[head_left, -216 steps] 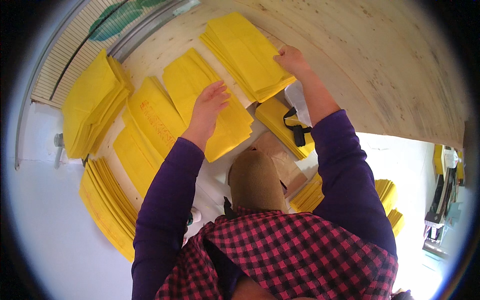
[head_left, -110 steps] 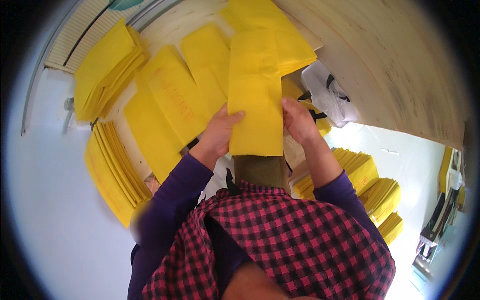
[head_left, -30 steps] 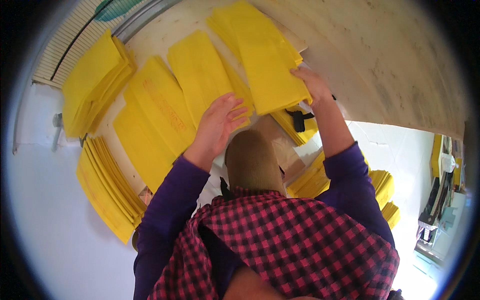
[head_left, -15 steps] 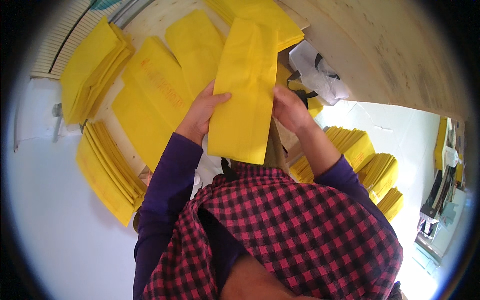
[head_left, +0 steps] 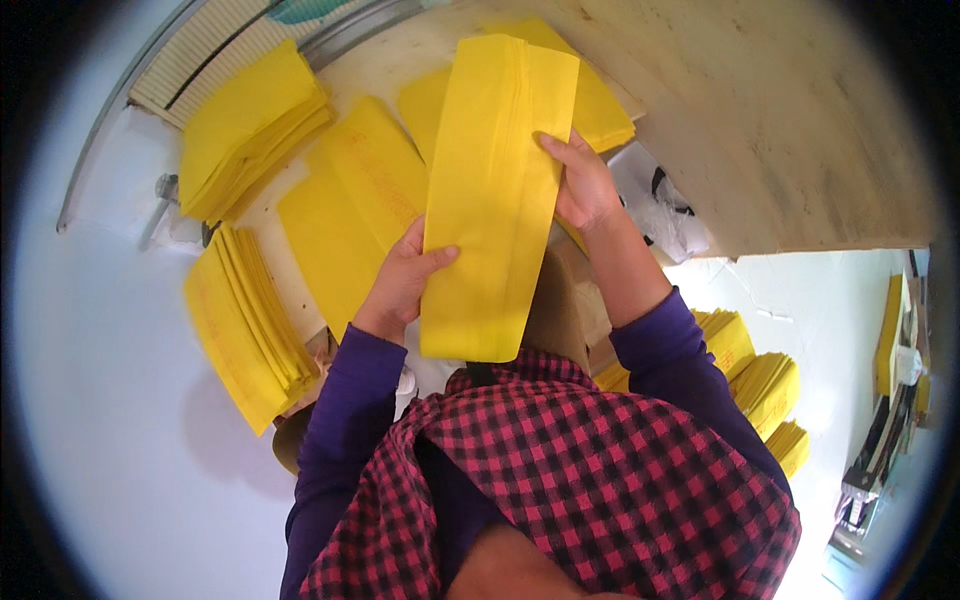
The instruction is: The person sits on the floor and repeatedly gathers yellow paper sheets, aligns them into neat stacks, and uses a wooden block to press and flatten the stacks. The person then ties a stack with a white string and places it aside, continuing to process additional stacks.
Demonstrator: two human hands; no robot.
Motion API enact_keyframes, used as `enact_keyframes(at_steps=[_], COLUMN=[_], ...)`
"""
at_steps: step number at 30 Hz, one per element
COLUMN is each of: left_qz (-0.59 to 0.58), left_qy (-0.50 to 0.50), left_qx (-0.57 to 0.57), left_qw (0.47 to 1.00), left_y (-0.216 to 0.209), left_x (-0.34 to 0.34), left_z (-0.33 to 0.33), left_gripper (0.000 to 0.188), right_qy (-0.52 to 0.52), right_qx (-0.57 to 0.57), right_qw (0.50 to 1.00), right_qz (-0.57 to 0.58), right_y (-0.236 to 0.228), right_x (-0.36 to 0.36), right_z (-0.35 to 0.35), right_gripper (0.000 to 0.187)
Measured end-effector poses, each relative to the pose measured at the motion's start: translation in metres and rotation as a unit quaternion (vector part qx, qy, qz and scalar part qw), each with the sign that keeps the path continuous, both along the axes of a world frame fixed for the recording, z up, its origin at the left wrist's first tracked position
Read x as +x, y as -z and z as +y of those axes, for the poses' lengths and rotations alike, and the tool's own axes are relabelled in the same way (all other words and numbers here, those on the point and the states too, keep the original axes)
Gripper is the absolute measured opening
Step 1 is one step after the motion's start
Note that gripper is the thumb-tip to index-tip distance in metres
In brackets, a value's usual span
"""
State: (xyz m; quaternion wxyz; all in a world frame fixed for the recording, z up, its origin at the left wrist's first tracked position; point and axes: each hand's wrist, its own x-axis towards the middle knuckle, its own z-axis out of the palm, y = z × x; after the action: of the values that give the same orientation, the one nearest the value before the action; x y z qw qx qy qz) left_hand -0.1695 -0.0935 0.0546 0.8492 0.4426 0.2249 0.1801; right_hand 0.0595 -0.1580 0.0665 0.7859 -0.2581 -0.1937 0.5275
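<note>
A thick bundle of long yellow paper sheets [head_left: 495, 190] is held up in front of me, above the work surface. My left hand [head_left: 405, 280] grips its lower left edge, thumb on top. My right hand [head_left: 585, 185] clasps its right edge higher up. Under the bundle lie more yellow sheets [head_left: 350, 215] spread flat on the pale table [head_left: 780, 120]. Both sleeves are purple, over a red and black checked garment.
A yellow stack [head_left: 250, 125] sits at the upper left and a fanned stack [head_left: 245, 325] at the left. Another pile [head_left: 600, 105] lies behind the bundle. A white plastic bag [head_left: 660, 200] rests on the right. Further yellow stacks [head_left: 760, 385] stand on the white floor.
The bundle has been lifted a little higher and further from me than half a second ago. Both hands keep hold of it; a second ago my right hand was at the far pile.
</note>
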Motion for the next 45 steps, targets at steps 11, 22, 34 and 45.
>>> enact_keyframes(at_steps=[11, 22, 34, 45], left_qz=[-0.046, -0.025, -0.021, -0.061], left_qy=[-0.048, -0.138, -0.178, -0.178], left_qx=[0.067, 0.109, -0.032, -0.131], left_qw=[0.996, 0.984, 0.983, 0.973], left_y=[-0.015, -0.023, 0.030, 0.048], left_x=[-0.057, -0.094, -0.095, -0.061], left_z=[-0.005, -0.017, -0.027, -0.010], left_gripper=[0.049, 0.043, 0.033, 0.031], right_qy=[-0.036, -0.013, -0.126, -0.173], right_qx=[0.038, -0.005, -0.071, -0.177], right_qw=[0.985, 0.980, 0.968, 0.929], right_qz=[-0.167, -0.200, -0.205, -0.275], right_y=[-0.081, -0.108, -0.041, 0.026], right_x=[-0.043, -0.078, -0.076, -0.060], right_z=[0.012, 0.043, 0.087, 0.082], right_gripper=[0.034, 0.024, 0.029, 0.031])
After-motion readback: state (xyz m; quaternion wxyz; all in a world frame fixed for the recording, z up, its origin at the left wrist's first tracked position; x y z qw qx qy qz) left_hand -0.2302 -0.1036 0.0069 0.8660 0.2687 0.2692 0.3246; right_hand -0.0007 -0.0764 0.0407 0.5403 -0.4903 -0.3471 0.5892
